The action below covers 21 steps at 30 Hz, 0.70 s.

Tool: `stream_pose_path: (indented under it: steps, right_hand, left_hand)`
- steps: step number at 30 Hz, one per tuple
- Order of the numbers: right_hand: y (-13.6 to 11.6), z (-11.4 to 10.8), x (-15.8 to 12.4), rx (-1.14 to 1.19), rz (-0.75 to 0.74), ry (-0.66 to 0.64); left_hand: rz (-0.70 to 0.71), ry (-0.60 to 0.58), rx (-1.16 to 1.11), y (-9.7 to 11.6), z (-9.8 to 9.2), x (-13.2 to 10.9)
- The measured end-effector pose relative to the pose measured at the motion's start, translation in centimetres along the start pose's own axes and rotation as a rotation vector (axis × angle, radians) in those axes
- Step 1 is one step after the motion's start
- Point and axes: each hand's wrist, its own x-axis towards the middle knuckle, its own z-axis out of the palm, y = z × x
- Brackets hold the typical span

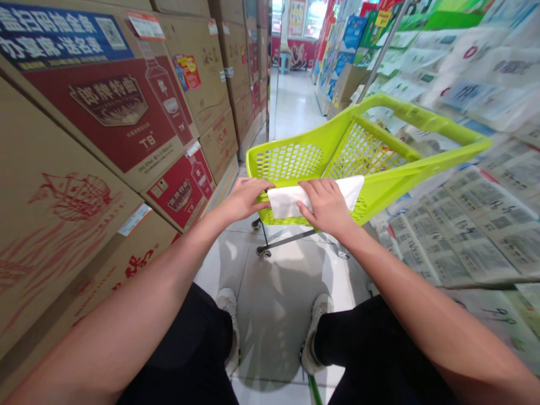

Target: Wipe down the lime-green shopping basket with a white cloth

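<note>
A lime-green shopping cart (377, 194) with perforated plastic sides stands sideways in front of me. At the left end of its near rim, my left hand (248, 198) is closed over the edge, fingers on top and thumb lower down. A white cloth (283, 202) hangs folded over the same rim. My right hand (328, 207) presses on the cloth and grips it against the rim, thumb on the near face and fingers reaching over the top. The cart's far handle end rises to the right.
Stacked cardboard boxes (179, 140) line the left side. Packs of wrapped paper goods (476, 219) are piled on the right. Beyond the cart, a tiled aisle (293, 101) leads to a blue stool (284, 62). A green stick (314, 390) lies near my right shoe (315, 332).
</note>
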Motion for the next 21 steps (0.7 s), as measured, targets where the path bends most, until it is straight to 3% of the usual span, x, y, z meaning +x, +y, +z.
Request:
stream_pose_path:
  steps: [5, 11, 18, 21]
  right_hand:
    - [-0.5, -1.0, -0.6, 0.046, 0.043, 0.034]
    - [0.5, -0.8, 2.2, 0.018, 0.132, 0.120]
    - [0.5, 0.2, 3.9, -0.105, 0.287, -0.092]
    - [2.0, -0.1, 3.2, -0.166, 0.317, -0.090]
  left_hand:
    - [0.017, 0.008, 0.035, 1.0, 0.7, 0.4]
    - [0.004, -0.013, 0.060, 1.9, 1.3, 1.0]
    - [0.029, -0.034, 0.049, 1.7, 0.8, 1.3]
    - [0.015, -0.028, -0.003, 0.9, 0.2, 1.3]
